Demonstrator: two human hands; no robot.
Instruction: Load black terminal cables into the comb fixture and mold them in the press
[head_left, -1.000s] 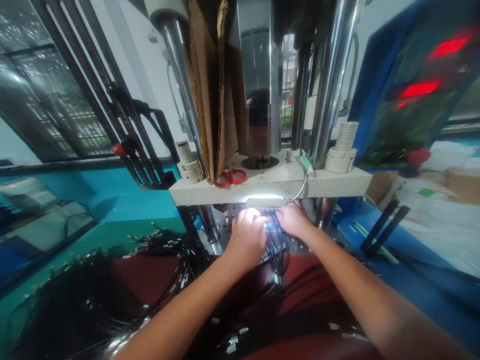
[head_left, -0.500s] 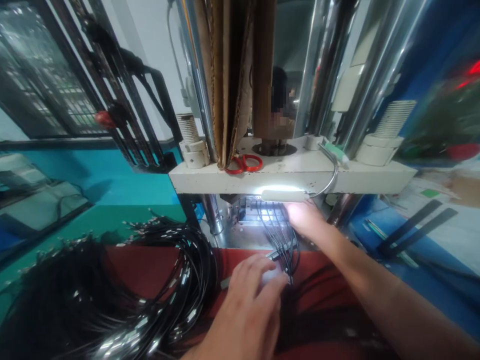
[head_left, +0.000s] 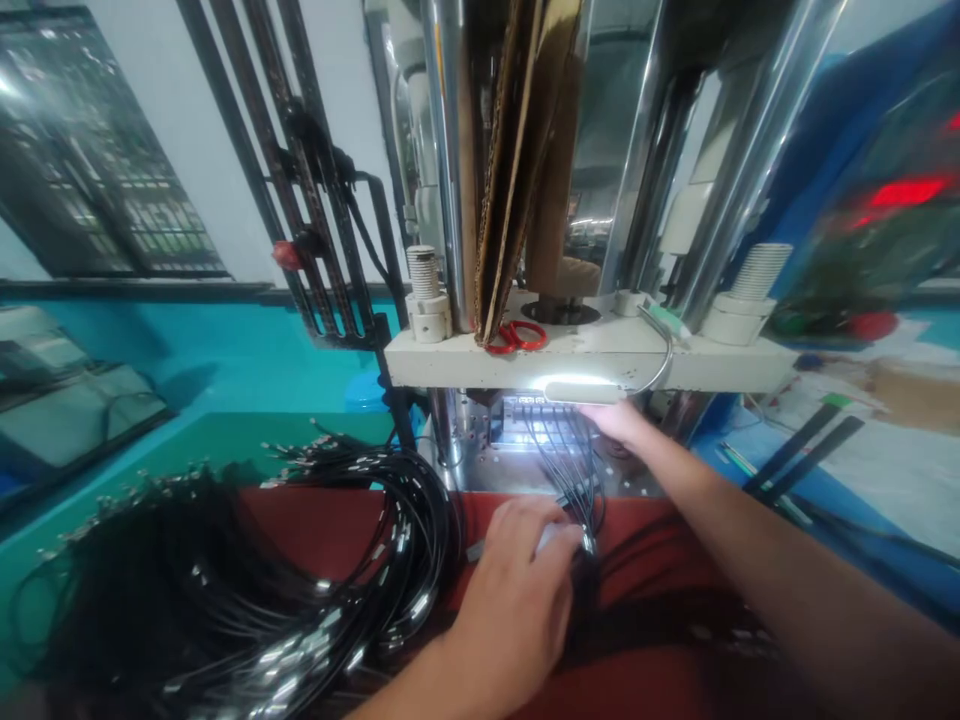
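My left hand (head_left: 525, 575) is low in front of the press, its fingers curled over a small pale object (head_left: 550, 538) that they largely cover. Right beside its fingertips, several thin black cables (head_left: 562, 470) come together and fan out toward a lit metal mould (head_left: 517, 432). Under the press plate, my right hand (head_left: 611, 420) reaches in to the right side of that mould. The glowing lamp bar (head_left: 581, 393) and glare hide its fingers, so their grip does not show.
A big heap of black cables (head_left: 300, 610) lies on the red surface to the left. The white press plate (head_left: 465, 372) spans above the mould, with red-handled scissors (head_left: 525, 337) and cardboard (head_left: 502, 200) on it. Steel columns (head_left: 450, 160) rise from it.
The view has turned slightly left, so the press appears narrower and farther right. My right hand appears a little farther back beside the mould. The left hand stays over the pale object.
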